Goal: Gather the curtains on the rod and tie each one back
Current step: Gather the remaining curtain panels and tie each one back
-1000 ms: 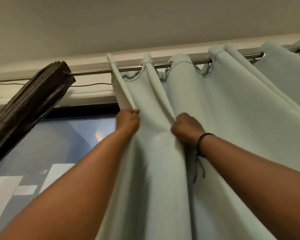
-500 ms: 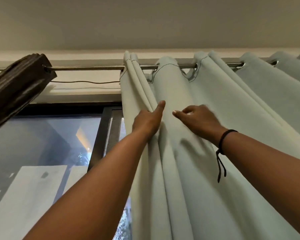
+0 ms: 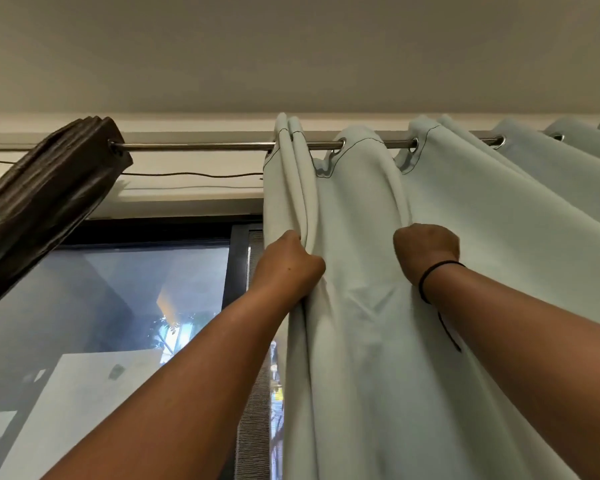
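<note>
A pale green curtain (image 3: 361,341) hangs by metal eyelets from a steel rod (image 3: 194,146) under the ceiling. Its two leftmost folds are pressed together at the rod. My left hand (image 3: 288,261) is shut on those gathered folds at the curtain's left edge. My right hand (image 3: 425,252), with a black cord on the wrist, is fisted around the fold to the right of it. Further pleats spread along the rod to the right. A dark brown curtain (image 3: 42,195) is bunched at the rod's left end.
Behind the rod is a window (image 3: 118,306) with a dark frame, showing buildings and foliage outside. A thin wire (image 3: 187,174) runs along the wall below the rod. The ceiling is close above.
My right hand, open half a second ago, has closed on a fold farther right. The curtain's left edge has slid to the right along the rod, baring more window.
</note>
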The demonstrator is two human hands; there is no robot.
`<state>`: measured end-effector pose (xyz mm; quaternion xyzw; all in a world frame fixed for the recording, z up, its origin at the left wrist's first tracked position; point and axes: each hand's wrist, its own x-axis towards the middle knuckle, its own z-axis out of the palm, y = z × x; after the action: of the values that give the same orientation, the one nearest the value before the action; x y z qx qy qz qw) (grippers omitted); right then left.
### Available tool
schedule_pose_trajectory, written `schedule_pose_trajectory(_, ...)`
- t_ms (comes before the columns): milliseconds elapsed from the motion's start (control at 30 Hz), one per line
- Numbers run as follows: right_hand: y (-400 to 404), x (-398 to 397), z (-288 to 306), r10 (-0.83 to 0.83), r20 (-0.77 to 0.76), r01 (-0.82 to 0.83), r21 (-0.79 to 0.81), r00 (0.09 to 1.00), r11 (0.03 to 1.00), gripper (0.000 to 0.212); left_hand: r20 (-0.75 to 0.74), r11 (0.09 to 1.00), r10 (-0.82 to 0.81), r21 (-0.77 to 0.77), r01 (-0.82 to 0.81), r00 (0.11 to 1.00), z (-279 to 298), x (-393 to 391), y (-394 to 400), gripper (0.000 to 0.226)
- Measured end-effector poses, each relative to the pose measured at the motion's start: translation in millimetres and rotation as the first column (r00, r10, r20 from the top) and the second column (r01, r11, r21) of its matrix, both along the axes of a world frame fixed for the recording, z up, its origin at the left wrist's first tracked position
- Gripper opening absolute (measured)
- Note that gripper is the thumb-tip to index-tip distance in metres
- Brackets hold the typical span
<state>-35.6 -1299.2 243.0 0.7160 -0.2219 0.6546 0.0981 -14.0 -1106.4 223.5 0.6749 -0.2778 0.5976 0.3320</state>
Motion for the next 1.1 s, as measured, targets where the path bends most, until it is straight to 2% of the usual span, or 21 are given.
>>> schedule_pose_trajectory(67, 30, 5, 6, -0.022, -0.041, 0.018, -0.101, 0.999, 0.995, 0.028, -0.003, 1.000, -0.028, -0.002, 0.028, 1.000, -3, 6, 12, 0.029)
schedule_pose_trajectory(167, 73, 10, 19, 0.238, -0.023, -0.239, -0.083, 0.971, 0.968, 0.013, -0.034, 0.998, -0.059, 0.004, 0.059, 0.998, -6, 17, 31, 0.036)
schedule_pose_trajectory(267, 115, 5, 32, 0.475, -0.017, -0.475, -0.074, 0.880, 0.877, 0.014, -0.038, 0.999, -0.054, 0.008, 0.054, 0.998, -7, 22, 54, 0.032)
schedule_pose_trajectory(300, 134, 4, 36, 0.518, -0.049, -0.520, -0.117, 0.854, 0.846, 0.012, -0.030, 0.999, -0.045, 0.001, 0.045, 0.999, -6, 22, 62, 0.029)
schedule_pose_trajectory(400, 195, 2, 41, 0.604, -0.163, -0.626, -0.236, 0.780, 0.743, 0.025, 0.002, 0.997, -0.051, -0.052, 0.051, 0.999, -4, 21, 82, 0.021)
schedule_pose_trajectory(500, 214, 3, 46, 0.706, -0.203, -0.734, -0.241, 0.678, 0.635, 0.025, 0.027, 0.977, -0.147, -0.155, 0.149, 0.989, 2, 29, 106, 0.019)
schedule_pose_trajectory(600, 200, 4, 39, 0.778, -0.242, -0.814, -0.134, 0.580, 0.566, 0.022, 0.029, 0.933, -0.315, -0.175, 0.315, 0.949, 6, 37, 110, 0.021)
schedule_pose_trajectory(667, 185, 3, 28, 0.852, -0.259, -0.876, 0.041, 0.455, 0.480, 0.019, -0.026, 0.908, -0.399, -0.147, 0.391, 0.916, 6, 40, 98, 0.030)
schedule_pose_trajectory(767, 141, -10, 20, 0.953, -0.271, -0.892, 0.385, 0.137, 0.238, 0.022, -0.154, 0.893, -0.450, -0.085, 0.442, 0.880, -1, 42, 71, 0.078)
schedule_pose_trajectory(800, 122, -15, 19, 0.970, -0.226, -0.894, 0.411, 0.091, 0.180, 0.024, -0.170, 0.895, -0.446, -0.075, 0.439, 0.879, -2, 39, 63, 0.088)
schedule_pose_trajectory(833, 104, -18, 21, 0.971, -0.151, -0.914, 0.336, 0.186, 0.227, 0.027, -0.177, 0.899, -0.438, -0.067, 0.434, 0.881, -3, 37, 58, 0.091)
schedule_pose_trajectory(867, 82, -19, 24, 0.891, -0.049, -0.870, 0.200, 0.450, 0.451, 0.033, -0.183, 0.904, -0.428, -0.065, 0.423, 0.885, -2, 35, 50, 0.088)
schedule_pose_trajectory(900, 59, -18, 24, 0.634, 0.101, -0.642, 0.111, 0.767, 0.759, 0.043, -0.188, 0.916, -0.401, -0.063, 0.396, 0.897, -2, 32, 43, 0.083)
schedule_pose_trajectory(933, 37, -17, 22, 0.339, 0.235, -0.375, 0.127, 0.911, 0.918, 0.057, -0.189, 0.935, -0.355, -0.055, 0.351, 0.916, -2, 28, 34, 0.077)
schedule_pose_trajectory(967, 14, -17, 19, 0.187, 0.303, -0.254, 0.198, 0.934, 0.947, 0.071, -0.186, 0.952, -0.306, -0.042, 0.304, 0.934, -2, 25, 24, 0.073)
schedule_pose_trajectory(1000, -6, -18, 16, 0.150, 0.316, -0.247, 0.293, 0.937, 0.924, 0.084, -0.183, 0.964, -0.264, -0.034, 0.262, 0.947, -1, 22, 15, 0.069)
schedule_pose_trajectory(1100, -61, -18, 11, 0.256, 0.252, -0.351, 0.494, 0.933, 0.795, 0.110, -0.139, 0.986, -0.164, -0.028, 0.162, 0.977, 2, 18, -7, 0.056)
